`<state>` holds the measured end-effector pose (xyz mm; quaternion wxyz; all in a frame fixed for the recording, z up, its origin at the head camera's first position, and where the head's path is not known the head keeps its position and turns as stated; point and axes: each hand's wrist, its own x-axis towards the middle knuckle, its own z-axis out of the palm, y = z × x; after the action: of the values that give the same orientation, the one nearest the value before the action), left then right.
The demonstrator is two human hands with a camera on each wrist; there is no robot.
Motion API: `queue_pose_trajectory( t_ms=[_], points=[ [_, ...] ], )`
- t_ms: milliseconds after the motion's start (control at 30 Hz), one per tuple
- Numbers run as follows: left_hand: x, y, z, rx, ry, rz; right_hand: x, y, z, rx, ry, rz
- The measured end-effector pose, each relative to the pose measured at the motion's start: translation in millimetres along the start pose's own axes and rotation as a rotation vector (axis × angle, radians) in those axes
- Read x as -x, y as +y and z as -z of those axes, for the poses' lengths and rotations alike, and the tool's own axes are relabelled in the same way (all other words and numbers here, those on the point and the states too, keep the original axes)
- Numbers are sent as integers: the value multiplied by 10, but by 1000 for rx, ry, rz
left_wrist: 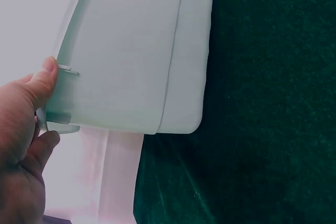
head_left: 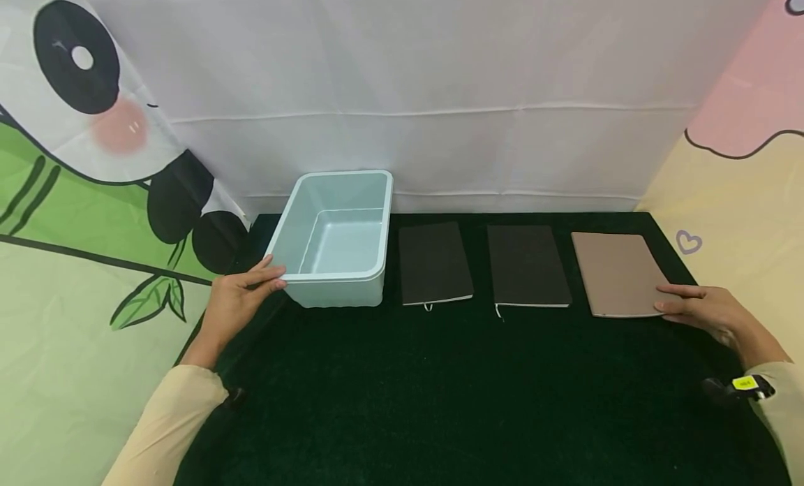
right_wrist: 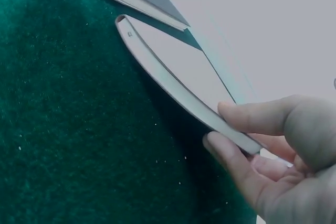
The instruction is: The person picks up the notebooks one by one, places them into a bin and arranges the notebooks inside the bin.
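- At the centre left of the head frame, I see a pale blue bin point(head_left: 333, 292) on the dark green tabletop point(head_left: 440, 388). Is some part hidden?
- Yes, the left hand point(head_left: 234, 306) covers its lower left corner. In the left wrist view, the upper edge cuts the bin off.
- And towards the right of the head frame?
- There lies a beige notebook point(head_left: 618, 269), its lower right corner covered by the right hand point(head_left: 716, 311). Both sleeves point(head_left: 169, 416) are cut by the frame. A dark notebook at the top of the right wrist view is also cut; which of the two dark notebooks point(head_left: 530, 266) in the head view, I cannot tell.
- How is each grip?
- The left is narrow, pinching the bin's rim at the corner. The right is narrow too: it pinches the beige notebook, one digit on the cover, another below the edge, which looks bowed.
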<state>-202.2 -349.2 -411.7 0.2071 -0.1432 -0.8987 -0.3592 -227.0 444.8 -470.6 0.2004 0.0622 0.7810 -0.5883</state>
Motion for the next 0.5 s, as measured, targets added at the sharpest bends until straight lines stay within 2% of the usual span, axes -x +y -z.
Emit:
queue_pose_trajectory(
  t_ms=[100,333,500],
  points=[
    [6,-16,-3,16,2,8,14,17,-11,-43,3,6],
    [11,-29,-3,27,5,20,62,5,-44,-319,0,31],
    [21,-42,-13,23,11,25,110,-18,-63,-419,2,47]
  ],
)
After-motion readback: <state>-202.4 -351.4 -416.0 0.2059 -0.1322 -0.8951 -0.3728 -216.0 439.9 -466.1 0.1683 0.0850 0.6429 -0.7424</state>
